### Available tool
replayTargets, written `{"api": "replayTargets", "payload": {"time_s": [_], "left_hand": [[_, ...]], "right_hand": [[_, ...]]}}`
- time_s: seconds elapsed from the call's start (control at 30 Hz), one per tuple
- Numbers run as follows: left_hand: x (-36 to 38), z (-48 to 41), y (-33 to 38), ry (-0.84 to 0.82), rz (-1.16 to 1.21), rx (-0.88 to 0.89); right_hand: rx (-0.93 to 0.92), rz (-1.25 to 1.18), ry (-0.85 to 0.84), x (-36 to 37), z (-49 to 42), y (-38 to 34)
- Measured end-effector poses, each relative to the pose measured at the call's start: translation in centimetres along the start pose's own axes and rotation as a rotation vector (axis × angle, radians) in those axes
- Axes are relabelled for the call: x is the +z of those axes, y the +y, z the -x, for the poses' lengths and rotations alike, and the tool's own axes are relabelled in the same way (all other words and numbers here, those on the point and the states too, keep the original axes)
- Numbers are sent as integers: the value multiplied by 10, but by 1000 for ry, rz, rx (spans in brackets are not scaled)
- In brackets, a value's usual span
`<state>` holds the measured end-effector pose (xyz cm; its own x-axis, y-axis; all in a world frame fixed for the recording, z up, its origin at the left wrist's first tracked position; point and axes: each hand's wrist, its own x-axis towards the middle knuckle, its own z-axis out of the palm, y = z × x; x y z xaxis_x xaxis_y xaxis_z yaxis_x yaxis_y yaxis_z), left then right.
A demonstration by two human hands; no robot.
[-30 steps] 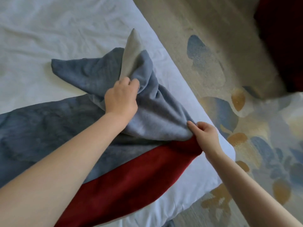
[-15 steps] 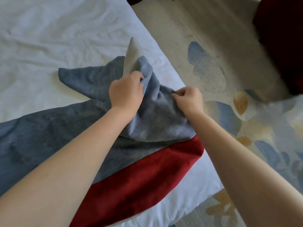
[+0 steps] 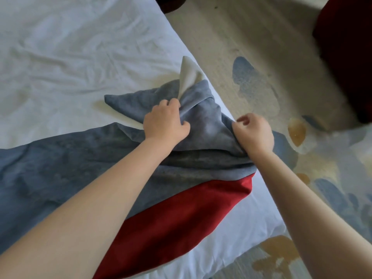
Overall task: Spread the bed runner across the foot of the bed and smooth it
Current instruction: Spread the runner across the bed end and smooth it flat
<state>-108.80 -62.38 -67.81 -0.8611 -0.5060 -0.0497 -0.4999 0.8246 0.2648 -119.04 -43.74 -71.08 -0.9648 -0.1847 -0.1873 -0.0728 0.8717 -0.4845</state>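
Note:
The bed runner (image 3: 66,170), grey-blue with a red band (image 3: 181,216) along its near edge, lies across the white bed (image 3: 70,57). Its right end is bunched and folded back near the bed's right edge, with a pale lining (image 3: 189,74) sticking up. My left hand (image 3: 164,122) grips the bunched fabric just below that lining. My right hand (image 3: 254,132) pinches the fold's right edge at the side of the mattress. Both forearms reach in from below.
To the right of the bed runs a beige carpet (image 3: 251,37) with blue and ochre patches. A dark red piece of furniture (image 3: 346,47) stands at the upper right. The white sheet is wrinkled at the upper left.
My right hand let go of the runner's lower corner by the red band and moved up to the fold's right edge. My left hand kept its grip throughout; the fold now looks pulled wider.

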Motion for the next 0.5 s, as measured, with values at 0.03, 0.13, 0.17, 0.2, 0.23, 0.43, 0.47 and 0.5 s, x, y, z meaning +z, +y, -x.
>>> {"api": "replayTargets", "payload": {"time_s": [0.03,0.13,0.17,0.2,0.23,0.43,0.47,0.5], "left_hand": [[1,-3,4,18,34,1],[7,-18,14,56,131,-21],[9,-24,17,43,153,-32],[11,-27,18,23,164,-35],[14,-30,20,0,166,-31],[20,-30,16,71,141,74],[18,-27,15,120,171,92],[16,-24,14,159,188,120]], "right_hand": [[2,-37,18,4,-9,-5],[-7,-44,-84,17,-24,-16],[-20,-34,-145,23,-25,-19],[-45,-13,-196,29,-24,-20],[-82,17,-225,35,-22,-21],[-259,101,104,11,-17,-16],[-255,81,222,-1,-15,-12],[-254,58,322,-10,-11,-8]]}}
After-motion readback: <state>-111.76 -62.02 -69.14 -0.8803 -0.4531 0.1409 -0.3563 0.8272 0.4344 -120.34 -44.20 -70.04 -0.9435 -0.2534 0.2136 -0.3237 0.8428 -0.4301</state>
